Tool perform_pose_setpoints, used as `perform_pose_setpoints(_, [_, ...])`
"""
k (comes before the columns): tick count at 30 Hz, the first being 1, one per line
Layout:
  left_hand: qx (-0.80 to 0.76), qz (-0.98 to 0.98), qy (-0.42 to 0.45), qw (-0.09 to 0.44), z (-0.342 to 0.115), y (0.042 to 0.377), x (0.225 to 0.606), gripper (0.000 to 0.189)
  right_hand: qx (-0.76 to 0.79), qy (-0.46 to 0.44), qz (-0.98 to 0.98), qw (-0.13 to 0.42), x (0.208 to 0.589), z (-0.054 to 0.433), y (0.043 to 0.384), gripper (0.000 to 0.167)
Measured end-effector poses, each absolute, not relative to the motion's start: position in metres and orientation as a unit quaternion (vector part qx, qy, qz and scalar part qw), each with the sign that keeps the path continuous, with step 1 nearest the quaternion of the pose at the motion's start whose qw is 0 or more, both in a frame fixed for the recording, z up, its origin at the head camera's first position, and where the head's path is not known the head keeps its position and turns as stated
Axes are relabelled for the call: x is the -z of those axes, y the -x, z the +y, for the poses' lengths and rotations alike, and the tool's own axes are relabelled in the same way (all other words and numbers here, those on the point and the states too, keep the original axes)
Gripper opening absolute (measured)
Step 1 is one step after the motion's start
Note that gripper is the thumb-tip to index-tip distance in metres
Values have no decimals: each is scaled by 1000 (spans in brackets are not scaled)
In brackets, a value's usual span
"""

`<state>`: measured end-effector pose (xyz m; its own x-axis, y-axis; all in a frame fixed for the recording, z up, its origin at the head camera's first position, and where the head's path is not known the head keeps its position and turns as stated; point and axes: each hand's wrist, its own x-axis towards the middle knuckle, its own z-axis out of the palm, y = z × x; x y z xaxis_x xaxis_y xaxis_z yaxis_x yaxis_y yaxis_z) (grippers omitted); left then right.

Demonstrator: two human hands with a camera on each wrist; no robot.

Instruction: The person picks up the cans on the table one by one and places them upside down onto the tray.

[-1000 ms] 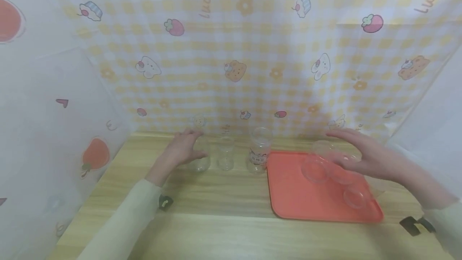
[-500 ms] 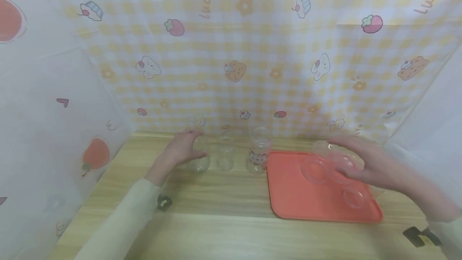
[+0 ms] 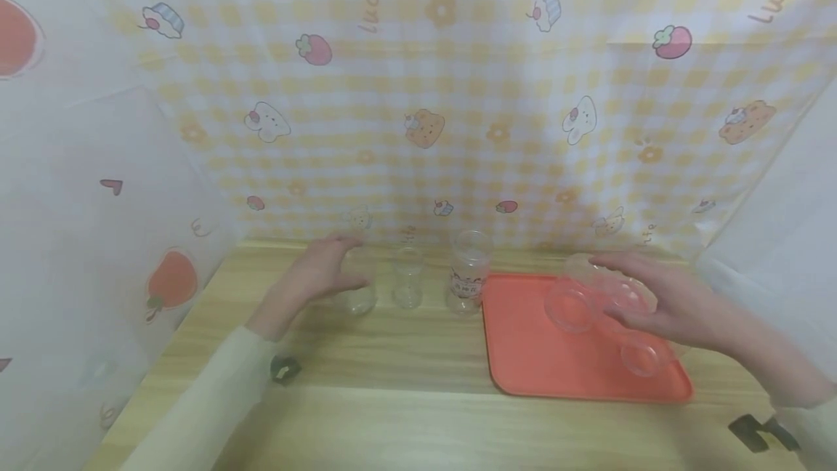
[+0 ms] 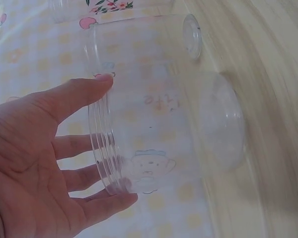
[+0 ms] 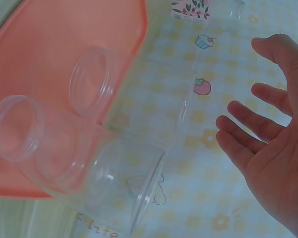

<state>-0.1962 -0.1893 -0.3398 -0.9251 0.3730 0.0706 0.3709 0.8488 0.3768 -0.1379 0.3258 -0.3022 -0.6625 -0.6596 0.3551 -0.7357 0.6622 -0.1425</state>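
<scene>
In the left wrist view, my left hand (image 4: 44, 153) grips a clear jar (image 4: 213, 129) near its threaded rim, thumb on one side and fingers on the other. The jar stands on the wooden table in the head view, with a narrower clear jar (image 3: 408, 282) to its right. My right hand (image 3: 660, 300) hovers over the orange tray (image 3: 530, 362), fingers spread and slightly bent, holding nothing. Below it is a clear container (image 5: 154, 183). Clear round lids (image 3: 570, 307) lie about it on the tray; see-through walls make their exact places hard to tell.
A tall clear jar with a printed label (image 3: 466, 286) stands at the tray's left edge. Behind everything hangs a yellow-checked cloth (image 3: 497, 93). A pale printed sheet (image 3: 78, 238) borders the table on the left.
My left hand has shifted slightly left with the clear jar, widening the space to the narrower jar. My right hand has come down a little over the tray.
</scene>
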Motion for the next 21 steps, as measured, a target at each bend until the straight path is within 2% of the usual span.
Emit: perform_pose_setpoints(21, [-212, 954, -212, 1, -209, 167, 331, 71, -163, -373, -903, 137, 316, 332, 132, 78])
